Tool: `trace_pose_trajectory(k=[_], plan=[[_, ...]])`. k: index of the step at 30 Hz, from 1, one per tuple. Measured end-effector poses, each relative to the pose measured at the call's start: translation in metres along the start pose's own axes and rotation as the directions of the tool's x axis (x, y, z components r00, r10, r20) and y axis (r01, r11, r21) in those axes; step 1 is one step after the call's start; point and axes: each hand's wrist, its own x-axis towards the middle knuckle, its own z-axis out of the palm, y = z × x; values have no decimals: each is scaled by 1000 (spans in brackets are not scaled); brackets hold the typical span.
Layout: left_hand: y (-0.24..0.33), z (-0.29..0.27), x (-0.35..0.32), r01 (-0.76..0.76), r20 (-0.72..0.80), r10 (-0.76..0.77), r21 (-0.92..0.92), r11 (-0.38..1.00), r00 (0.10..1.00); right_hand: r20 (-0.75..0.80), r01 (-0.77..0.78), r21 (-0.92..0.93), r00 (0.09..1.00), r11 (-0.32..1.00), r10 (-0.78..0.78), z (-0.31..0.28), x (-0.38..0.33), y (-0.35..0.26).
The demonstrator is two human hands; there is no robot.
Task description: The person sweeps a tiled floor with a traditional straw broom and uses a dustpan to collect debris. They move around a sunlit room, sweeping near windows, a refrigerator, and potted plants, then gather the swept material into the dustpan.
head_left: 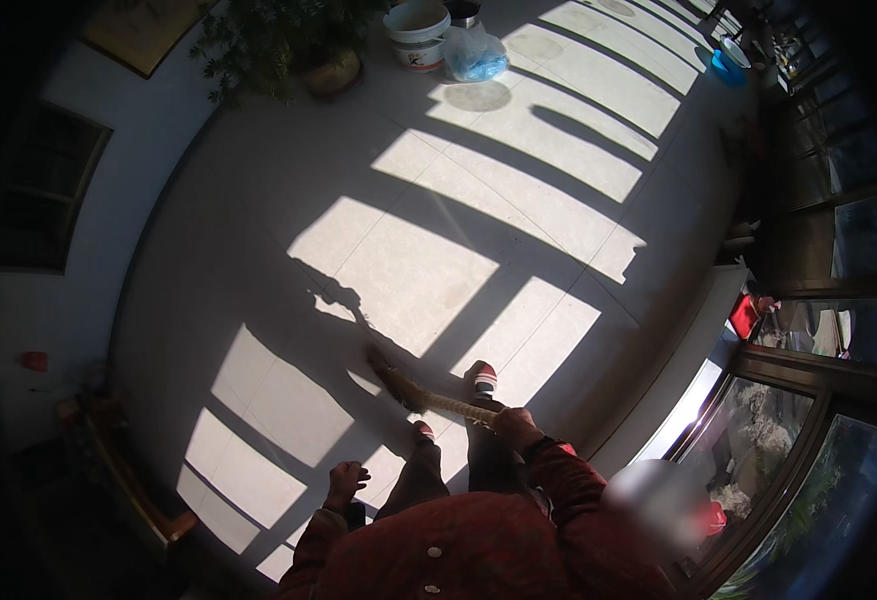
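Note:
My right hand is closed round the pale, ribbed handle of a short broom. The broom slants left across the front of my legs, and its dark bristle head is at or just above the floor; contact cannot be made out. My left hand hangs by my left side, with fingers loosely bent and somewhat apart and nothing visible in them. Both arms are in dark red sleeves. My two red-and-white shoes stand on the pale floor just beyond the broom.
A potted plant, a white bucket and a clear plastic bag stand at the far wall. A wooden bench is at left. Windows and a sill with a red item line the right. A blue basin lies far right.

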Motion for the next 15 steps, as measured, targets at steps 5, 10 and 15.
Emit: trace_pose_trajectory(k=[5,10,15], plan=[[13,6,-6,-15,-47,14,-37,999,999,21,-67,-1,997,998,67,3,26,24],[26,34,-8,5,8,-4,-43,999,1000,-4,-311,-148,950,939,314,-59,12,121],[59,48,7,-17,31,16,10,1000,999,-101,-473,-242,881,847,462,-145,3,223]])
